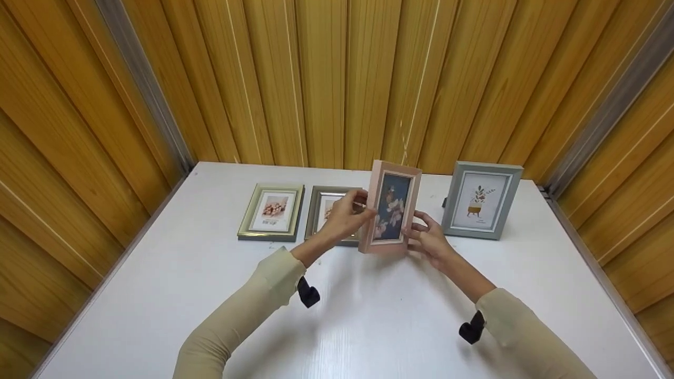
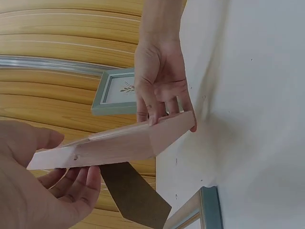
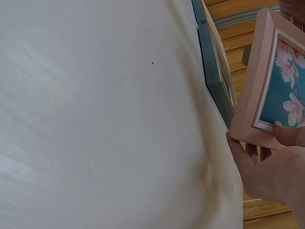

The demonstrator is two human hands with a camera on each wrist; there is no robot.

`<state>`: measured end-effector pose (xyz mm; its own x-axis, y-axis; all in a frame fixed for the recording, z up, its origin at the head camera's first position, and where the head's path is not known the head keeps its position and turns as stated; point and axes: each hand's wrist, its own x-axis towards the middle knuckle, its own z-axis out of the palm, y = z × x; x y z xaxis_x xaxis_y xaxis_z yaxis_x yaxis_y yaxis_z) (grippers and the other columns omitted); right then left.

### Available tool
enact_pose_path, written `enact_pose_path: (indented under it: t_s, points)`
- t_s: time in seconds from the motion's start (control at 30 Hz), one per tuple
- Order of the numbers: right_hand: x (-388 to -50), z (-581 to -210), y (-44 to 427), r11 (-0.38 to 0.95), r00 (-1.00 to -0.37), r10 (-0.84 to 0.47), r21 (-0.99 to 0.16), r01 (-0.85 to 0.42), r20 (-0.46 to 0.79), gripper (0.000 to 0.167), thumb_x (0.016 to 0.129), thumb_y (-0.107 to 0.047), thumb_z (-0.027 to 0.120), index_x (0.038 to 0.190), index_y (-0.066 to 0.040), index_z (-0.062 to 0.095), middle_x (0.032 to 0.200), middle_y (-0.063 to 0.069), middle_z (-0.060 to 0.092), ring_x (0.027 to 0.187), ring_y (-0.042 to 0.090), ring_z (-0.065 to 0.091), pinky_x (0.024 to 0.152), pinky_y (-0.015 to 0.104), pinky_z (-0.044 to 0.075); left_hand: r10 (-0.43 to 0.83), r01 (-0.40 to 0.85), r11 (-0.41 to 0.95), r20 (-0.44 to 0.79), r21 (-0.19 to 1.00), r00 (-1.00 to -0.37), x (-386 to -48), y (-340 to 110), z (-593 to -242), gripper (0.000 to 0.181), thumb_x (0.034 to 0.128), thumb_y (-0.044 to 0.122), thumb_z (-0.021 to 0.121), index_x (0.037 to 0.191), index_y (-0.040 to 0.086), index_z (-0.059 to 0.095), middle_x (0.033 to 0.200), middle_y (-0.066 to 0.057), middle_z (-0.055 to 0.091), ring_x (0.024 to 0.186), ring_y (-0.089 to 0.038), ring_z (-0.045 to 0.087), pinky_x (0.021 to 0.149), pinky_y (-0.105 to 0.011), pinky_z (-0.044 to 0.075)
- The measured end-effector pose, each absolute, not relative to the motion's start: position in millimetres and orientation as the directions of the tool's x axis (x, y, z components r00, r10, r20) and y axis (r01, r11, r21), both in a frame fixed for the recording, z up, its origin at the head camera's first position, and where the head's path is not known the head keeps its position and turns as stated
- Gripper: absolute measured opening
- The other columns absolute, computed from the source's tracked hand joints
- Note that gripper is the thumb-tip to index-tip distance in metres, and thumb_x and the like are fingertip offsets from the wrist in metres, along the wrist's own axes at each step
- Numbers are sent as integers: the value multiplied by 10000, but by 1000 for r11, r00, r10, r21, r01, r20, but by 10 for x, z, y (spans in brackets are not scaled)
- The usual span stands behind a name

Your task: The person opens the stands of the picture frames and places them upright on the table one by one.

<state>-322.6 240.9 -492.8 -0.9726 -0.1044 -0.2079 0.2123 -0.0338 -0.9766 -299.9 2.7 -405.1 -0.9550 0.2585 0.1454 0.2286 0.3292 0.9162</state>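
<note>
Left fingers (image 2: 86, 191) clamped on left side of pink photo frame (image 1: 393, 207), right fingers (image 3: 287, 135) on its lower right edge. I held it over the counter (image 1: 368, 331), between grey-green photo frame (image 1: 503, 205) at right and silver-brown one (image 1: 315, 210) at left.

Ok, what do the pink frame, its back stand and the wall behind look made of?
Pink frame: likely painted wood or fibreboard, matte; its side shows faint streaks and no sharp glare.
Back stand: perhaps fibreboard or card; it's flat, dull and evenly brown.
Wall: wood-look panels with a slight sheen; grain lines show, though possibly printed.
</note>
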Motion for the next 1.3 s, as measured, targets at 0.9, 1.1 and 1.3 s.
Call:
enact_pose_path:
  t_s: [0.9,1.1,1.3]
  points:
    - [-3565,-4885,2517,216,-980,158,-973,-82,118,543,1000,74,503,1516,-64,404,1338,225,591,1092,191,631,775,185,551,20,293,289,301,911,-954,-3732,273,-4405,376,859,-133,620,1221,-38,656,1139,-223,721,1052,-336,709,919,-341,592]
    - [-3665,-4977,2496,310,-957,215,-943,-122,195,525,985,104,483,1489,-21,404,1346,255,576,1210,351,589,963,296,513,17,314,275,322,909,-947,-3897,394,-4529,365,873,-159,595,1223,-65,641,1154,-246,707,1065,-367,704,928,-362,593]
    - [-3714,-5059,2526,363,-939,241,-920,-147,245,534,962,125,461,1480,19,387,1322,295,554,1223,400,556,1075,498,466,35,353,289,359,890,-933,-3981,489,-4602,366,850,-176,566,1201,-93,629,1144,-273,695,1058,-387,697,937,-390,590]
